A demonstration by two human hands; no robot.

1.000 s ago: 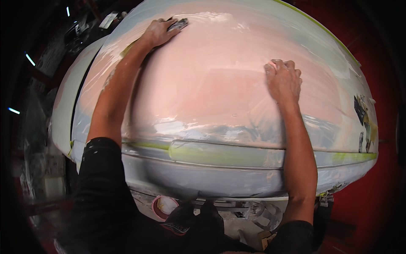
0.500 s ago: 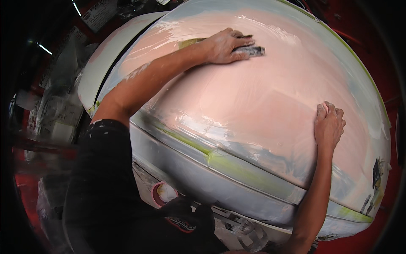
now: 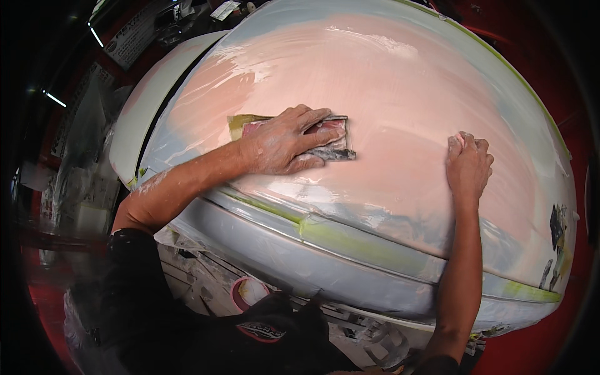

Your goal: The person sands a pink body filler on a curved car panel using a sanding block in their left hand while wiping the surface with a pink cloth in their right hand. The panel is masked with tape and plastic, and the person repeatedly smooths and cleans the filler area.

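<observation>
A large, curved vehicle body panel [image 3: 400, 181] spreads in front of me, wet and shiny, pink over its middle with blue-grey and whitish edges. My left hand [image 3: 281, 140] presses a sanding block [image 3: 342, 128] flat on the panel's left-middle part. Olive sandpaper [image 3: 236, 124] sticks out at the block's left end, and pale slurry coats my fingers. Farther right, my right hand [image 3: 470, 165] rests on the panel with its fingers curled. A bit of something pink shows at its fingertips, too small to name.
Along the near side runs a grey lower panel [image 3: 325, 275] with a yellow-green strip. Below it stands a pink-rimmed round container [image 3: 236, 294]. A separate pale panel [image 3: 134, 119] sits beyond a dark gap on the left. Plastic sheeting [image 3: 87, 144] hangs at far left.
My left hand has drawn the sanding block toward me and to the left across the panel. My right hand has shifted slightly left and away, still with curled fingers.
</observation>
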